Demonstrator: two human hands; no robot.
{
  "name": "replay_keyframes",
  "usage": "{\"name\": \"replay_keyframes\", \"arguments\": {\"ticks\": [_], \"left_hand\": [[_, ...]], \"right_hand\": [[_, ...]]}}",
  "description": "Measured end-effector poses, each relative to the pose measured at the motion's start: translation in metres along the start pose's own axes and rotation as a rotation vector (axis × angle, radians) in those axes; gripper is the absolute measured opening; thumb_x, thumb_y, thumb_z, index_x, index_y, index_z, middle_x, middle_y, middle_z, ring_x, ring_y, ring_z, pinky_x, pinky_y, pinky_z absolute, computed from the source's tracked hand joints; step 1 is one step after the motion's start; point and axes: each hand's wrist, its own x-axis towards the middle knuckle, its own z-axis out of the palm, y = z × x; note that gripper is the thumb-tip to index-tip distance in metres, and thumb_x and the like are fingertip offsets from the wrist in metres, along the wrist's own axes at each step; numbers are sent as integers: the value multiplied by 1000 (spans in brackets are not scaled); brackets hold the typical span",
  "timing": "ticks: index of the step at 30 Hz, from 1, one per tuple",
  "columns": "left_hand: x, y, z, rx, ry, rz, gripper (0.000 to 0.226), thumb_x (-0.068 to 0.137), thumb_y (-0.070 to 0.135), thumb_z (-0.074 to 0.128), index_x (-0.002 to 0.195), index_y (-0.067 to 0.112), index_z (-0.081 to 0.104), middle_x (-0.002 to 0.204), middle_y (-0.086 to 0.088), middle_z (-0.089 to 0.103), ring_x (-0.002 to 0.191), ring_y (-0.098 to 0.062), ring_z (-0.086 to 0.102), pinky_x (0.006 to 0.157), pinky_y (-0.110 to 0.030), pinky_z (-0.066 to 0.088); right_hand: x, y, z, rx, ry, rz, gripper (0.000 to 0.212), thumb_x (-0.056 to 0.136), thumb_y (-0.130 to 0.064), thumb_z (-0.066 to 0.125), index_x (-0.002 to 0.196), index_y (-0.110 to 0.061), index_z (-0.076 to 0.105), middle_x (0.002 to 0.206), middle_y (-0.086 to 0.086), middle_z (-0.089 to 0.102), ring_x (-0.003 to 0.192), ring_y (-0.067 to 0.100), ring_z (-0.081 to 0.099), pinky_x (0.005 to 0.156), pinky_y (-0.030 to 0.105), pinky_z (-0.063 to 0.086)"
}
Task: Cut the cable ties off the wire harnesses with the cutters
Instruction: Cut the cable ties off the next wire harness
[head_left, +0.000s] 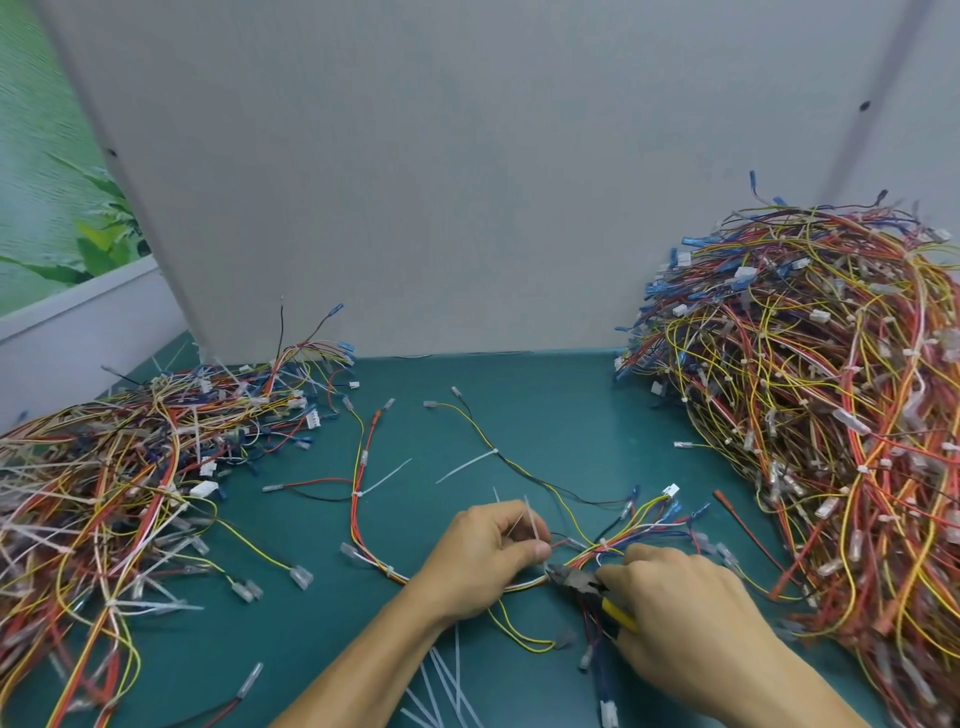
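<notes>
Left hand (488, 551) pinches a tie (530, 519), fingers (524, 545) curled tight, likely tensioning it off the harness (363, 519) at tabletop (545, 415) centre. Right hand (675, 608) grips the cutters (574, 577), nose at the bundle beside that pinch. Piles sit handy at 9 (104, 467) and 3 o'clock (810, 415).

Head-worn view, forward and down, close over the table (545, 415).
</notes>
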Motion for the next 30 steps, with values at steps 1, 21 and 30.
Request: {"name": "replay_keyframes", "arguments": {"ticks": [1,21,30], "left_hand": [[0,-1,0,-7,1,1,22,85,9,67,76,28,62,60,16,57,54,-4,45,58,-20,38],[-1,1,2,31,8,19,25,84,11,69,73,32,60,56,23,56,50,4,45,57,-12,36],[0,2,2,48,13,13,25,84,11,69,73,31,60,55,21,56,51,3,44,57,-11,35]], "right_hand": [[0,0,0,-2,0,-3,25,88,-35,46,111,-29,52,95,-6,41,108,25,56,67,31,32],[9,2,-3,-52,-1,-65,24,91,-41,45,109,-26,54,110,-5,57,106,27,58,66,31,32],[10,8,-8,71,6,-145,55,88,-38,51,111,-44,1,102,1,61,102,33,58,64,34,30]]}}
